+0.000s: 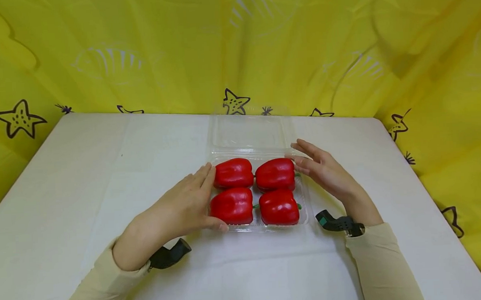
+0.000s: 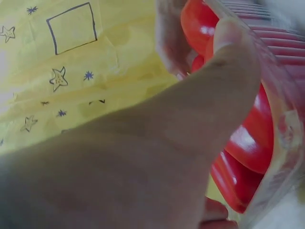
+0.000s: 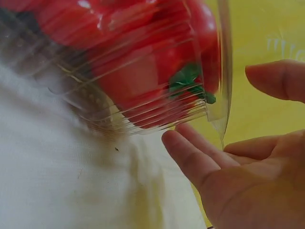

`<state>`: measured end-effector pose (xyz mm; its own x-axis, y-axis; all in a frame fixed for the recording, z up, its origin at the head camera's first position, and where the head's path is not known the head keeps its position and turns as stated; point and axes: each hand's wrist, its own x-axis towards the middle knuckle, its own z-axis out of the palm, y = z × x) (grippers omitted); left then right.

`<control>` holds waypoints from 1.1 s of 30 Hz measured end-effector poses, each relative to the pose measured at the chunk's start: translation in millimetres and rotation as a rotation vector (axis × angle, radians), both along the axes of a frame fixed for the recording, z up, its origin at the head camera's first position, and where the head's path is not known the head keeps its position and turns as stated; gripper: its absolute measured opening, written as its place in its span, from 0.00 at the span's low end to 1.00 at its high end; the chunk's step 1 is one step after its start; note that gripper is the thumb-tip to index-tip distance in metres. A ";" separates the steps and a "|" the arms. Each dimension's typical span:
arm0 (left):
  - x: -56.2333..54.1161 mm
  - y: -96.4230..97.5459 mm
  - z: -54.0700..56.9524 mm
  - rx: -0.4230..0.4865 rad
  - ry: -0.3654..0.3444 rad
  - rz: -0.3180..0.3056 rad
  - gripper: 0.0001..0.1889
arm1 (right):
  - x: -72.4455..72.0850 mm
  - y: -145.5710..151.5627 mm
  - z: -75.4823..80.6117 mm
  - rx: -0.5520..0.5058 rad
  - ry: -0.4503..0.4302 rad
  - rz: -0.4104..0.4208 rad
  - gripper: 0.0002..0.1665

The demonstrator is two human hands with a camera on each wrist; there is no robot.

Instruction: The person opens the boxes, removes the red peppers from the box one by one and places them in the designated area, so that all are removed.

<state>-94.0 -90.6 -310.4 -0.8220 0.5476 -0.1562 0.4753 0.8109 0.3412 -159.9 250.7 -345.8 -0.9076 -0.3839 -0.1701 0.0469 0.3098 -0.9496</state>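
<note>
Several red bell peppers [image 1: 231,206] lie in two rows in a clear plastic container [image 1: 305,214]. Its clear lid [image 1: 248,132] is folded back, away from the person. My left hand [image 1: 182,204] lies along the container's left side, fingers straight, the thumb over the near left corner. In the left wrist view that thumb [image 2: 228,43] crosses the rim beside the peppers. My right hand [image 1: 326,171] is at the far right corner with its fingers extended. The right wrist view shows its fingertips [image 3: 172,143] by the container's ribbed wall, thumb apart from the rim. A green stem [image 3: 190,83] shows through the plastic.
The container rests on a table with a white cover [image 1: 163,144]. Yellow curtains [image 1: 171,50] with starfish and fish drawings hang behind and at both sides. Each wrist carries a black camera mount, the left one [image 1: 170,254] and the right one [image 1: 338,222].
</note>
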 end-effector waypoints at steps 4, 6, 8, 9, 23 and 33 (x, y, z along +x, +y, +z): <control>2.2 2.3 0.4 -0.010 0.013 -0.005 0.64 | 0.1 1.8 -0.5 -0.018 -0.025 0.036 0.42; 2.7 3.3 0.1 -0.015 0.017 -0.007 0.64 | 0.2 2.4 -0.8 -0.026 -0.036 0.046 0.42; 2.0 4.3 -0.5 -0.022 0.035 -0.008 0.63 | -0.1 2.9 -1.1 -0.036 -0.036 0.040 0.42; 1.2 5.0 -1.0 -0.024 0.043 -0.007 0.63 | -0.3 2.9 -0.9 -0.046 -0.035 0.036 0.42; -14.2 0.7 -3.3 0.024 -0.053 -0.016 0.64 | 2.0 4.9 11.3 0.175 0.086 -0.048 0.44; -32.7 -3.5 -5.0 0.093 -0.093 -0.044 0.71 | 6.4 -8.6 16.2 0.187 0.109 0.012 0.43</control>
